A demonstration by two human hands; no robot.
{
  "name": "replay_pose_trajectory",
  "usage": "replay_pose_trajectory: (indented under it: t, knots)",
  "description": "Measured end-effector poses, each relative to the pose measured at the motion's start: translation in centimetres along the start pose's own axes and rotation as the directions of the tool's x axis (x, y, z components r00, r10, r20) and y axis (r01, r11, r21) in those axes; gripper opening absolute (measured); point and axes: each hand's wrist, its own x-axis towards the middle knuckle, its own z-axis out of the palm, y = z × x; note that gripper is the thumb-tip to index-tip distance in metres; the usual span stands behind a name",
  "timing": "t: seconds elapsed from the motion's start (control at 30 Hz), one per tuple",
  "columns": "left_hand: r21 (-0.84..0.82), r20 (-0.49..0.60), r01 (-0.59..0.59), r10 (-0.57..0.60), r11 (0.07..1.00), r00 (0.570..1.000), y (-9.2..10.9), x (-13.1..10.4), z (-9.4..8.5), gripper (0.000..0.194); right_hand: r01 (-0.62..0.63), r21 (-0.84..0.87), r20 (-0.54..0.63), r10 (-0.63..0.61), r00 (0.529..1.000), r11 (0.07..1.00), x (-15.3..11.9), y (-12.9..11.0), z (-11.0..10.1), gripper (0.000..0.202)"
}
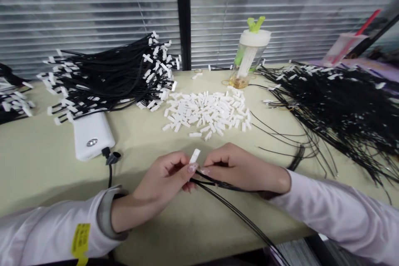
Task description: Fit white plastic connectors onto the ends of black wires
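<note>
My left hand (170, 176) pinches a small white connector housing (195, 156) between thumb and fingers, its top end sticking up. Close beside it, my right hand (240, 168) is closed on thin black wires (230, 205). These wires run from between the two hands down to the right, over the table's front edge. The wire ends near the connector are hidden by my fingers, so I cannot tell whether they sit inside it. Just beyond my hands lies a loose heap of white connector housings (208, 110).
Bundled black cables with white connectors (112, 75) lie back left, near a white power bank (93, 135) with a plugged cable. A large pile of black wires (343, 108) covers the right. A clear bottle (246, 58) and a cup with red straw (344, 48) stand behind.
</note>
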Motion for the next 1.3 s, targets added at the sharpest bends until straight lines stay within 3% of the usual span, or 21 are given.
replay_pose_trajectory:
  t: [0.73, 0.9, 1.0, 1.13, 1.3]
  knots:
    - [-0.010, 0.021, 0.029, -0.029, 1.000, 0.999, 0.0, 0.0, -0.1, 0.022, 0.027, 0.064, -0.025, -0.026, 0.999, 0.998, 0.1, -0.2, 0.4, 0.032]
    - [-0.101, 0.038, 0.022, -0.018, 0.995, 0.999, 0.0, 0.0, -0.1, 0.024, -0.005, 0.133, -0.052, 0.012, 0.999, 0.991, 0.3, -0.1, 0.5, 0.033]
    - [-0.290, 0.078, 0.071, -0.051, 0.954, 0.996, -0.2, 0.3, -0.5, 0.025, -0.006, 0.196, -0.086, 0.024, 0.996, 0.981, 0.4, 0.2, 0.4, 0.032]
    - [-0.523, 0.204, 0.224, -0.135, 0.822, 0.970, 0.1, 0.8, -1.4, 0.020, -0.054, 0.280, -0.079, 0.079, 0.994, 0.958, 0.4, 0.4, 0.2, 0.031]
    - [-0.601, 0.447, 0.443, -0.180, 0.666, 0.876, 0.3, 1.0, -2.0, 0.014, -0.082, 0.250, -0.075, 0.103, 0.992, 0.965, 0.3, 0.4, 0.1, 0.032]
